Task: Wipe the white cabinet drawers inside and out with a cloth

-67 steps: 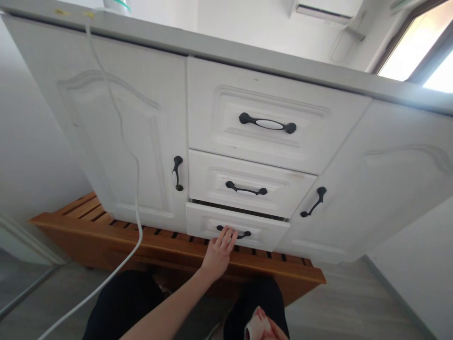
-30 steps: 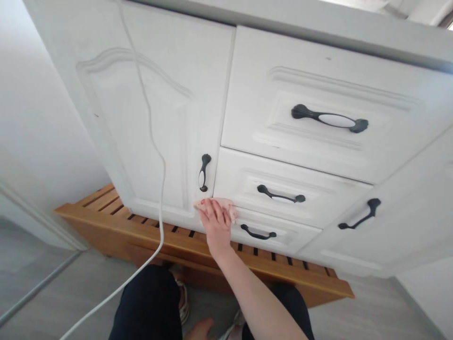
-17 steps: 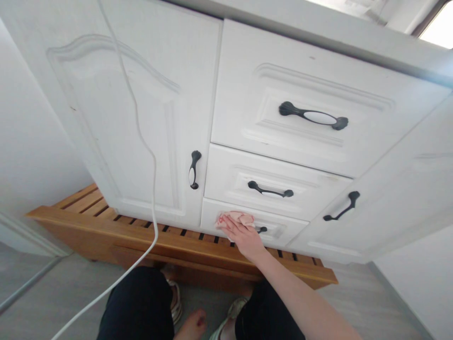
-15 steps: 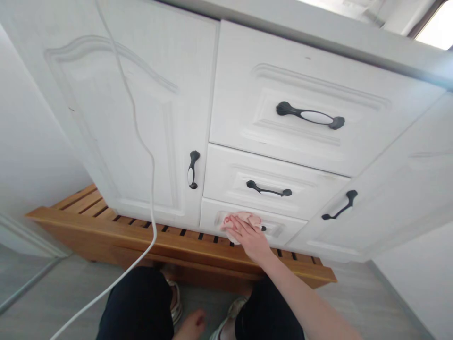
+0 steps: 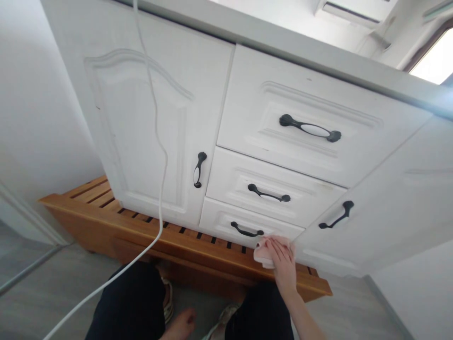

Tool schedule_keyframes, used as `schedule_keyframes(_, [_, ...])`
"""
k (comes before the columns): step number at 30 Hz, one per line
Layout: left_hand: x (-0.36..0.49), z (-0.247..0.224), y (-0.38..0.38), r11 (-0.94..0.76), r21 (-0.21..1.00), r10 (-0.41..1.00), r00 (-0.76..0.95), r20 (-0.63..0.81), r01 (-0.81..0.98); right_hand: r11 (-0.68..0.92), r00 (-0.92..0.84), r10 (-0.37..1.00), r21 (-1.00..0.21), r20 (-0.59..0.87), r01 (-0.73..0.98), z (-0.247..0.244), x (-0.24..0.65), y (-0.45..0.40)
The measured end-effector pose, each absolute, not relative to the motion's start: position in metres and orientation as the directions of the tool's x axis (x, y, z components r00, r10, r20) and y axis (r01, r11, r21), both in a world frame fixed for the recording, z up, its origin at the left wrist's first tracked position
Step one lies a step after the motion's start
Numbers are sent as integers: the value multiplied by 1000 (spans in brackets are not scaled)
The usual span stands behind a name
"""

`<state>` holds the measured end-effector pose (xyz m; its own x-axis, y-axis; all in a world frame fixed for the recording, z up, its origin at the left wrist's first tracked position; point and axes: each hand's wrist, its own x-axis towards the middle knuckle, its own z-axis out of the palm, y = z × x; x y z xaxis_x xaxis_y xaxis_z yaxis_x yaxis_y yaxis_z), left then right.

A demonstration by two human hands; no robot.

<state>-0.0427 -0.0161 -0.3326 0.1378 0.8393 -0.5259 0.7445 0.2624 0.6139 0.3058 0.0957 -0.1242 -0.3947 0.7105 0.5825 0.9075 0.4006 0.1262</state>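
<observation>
My right hand [image 5: 283, 264] presses a pink cloth [image 5: 264, 254] against the lower right part of the bottom drawer [image 5: 221, 219], fingers spread over the cloth and holding it. Just left of the cloth is that drawer's dark handle [image 5: 247, 230]. Low between my knees, apart from the cabinet, my left hand [image 5: 182, 325] rests with its fingers curled in and nothing visible in them. Above the bottom drawer are a middle drawer with a dark handle [image 5: 269, 193] and a larger top drawer with a dark and white handle [image 5: 310, 129].
A white cord [image 5: 164, 158] hangs down across the left cabinet door [image 5: 134, 123] and runs to the lower left. Below the drawers, a slatted wooden bench [image 5: 95, 231] stands between my legs and the cabinet. An air conditioner [image 5: 354, 12] is at the upper right.
My right hand has moved the cloth rightward along the bottom drawer, uncovering its handle. The view has tilted up slightly. My left hand stays low between my knees.
</observation>
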Motion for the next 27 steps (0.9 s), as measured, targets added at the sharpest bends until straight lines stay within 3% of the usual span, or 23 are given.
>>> schedule_keyframes(5, [-40, -332, -18, 278, 605, 822, 141, -552, 746, 530, -371, 678, -72, 635, 845, -105, 242, 79])
schedule_keyframes(8, [-40, -332, -18, 284, 607, 817, 144, -559, 742, 666, -465, 499, 20, 731, 746, -48, 175, 87])
schedule_keyframes(12, [-42, -334, -15, 276, 595, 804, 157, -573, 755, 667, -472, 338, 147, 814, 731, -1, 100, 137])
schedule_keyframes(16, [-46, -338, -14, 273, 590, 804, 156, -573, 760, 619, -604, 176, 389, 778, 682, -26, 70, 188])
schedule_keyframes(18, [-49, -339, -15, 280, 598, 808, 153, -570, 751, 597, -640, 144, 450, 755, 664, -49, 67, 199])
schedule_keyframes(21, [-52, -341, -17, 281, 625, 819, 158, -552, 728, 674, -726, 200, 445, 658, 589, -79, 73, 200])
schedule_keyframes(25, [-51, -342, -16, 278, 632, 821, 162, -547, 724, 833, -877, 260, 366, 404, 416, -111, 90, 193])
schedule_keyframes(27, [-50, -342, -17, 271, 632, 823, 166, -544, 727, 854, -894, 267, 341, 361, 393, -124, 97, 191])
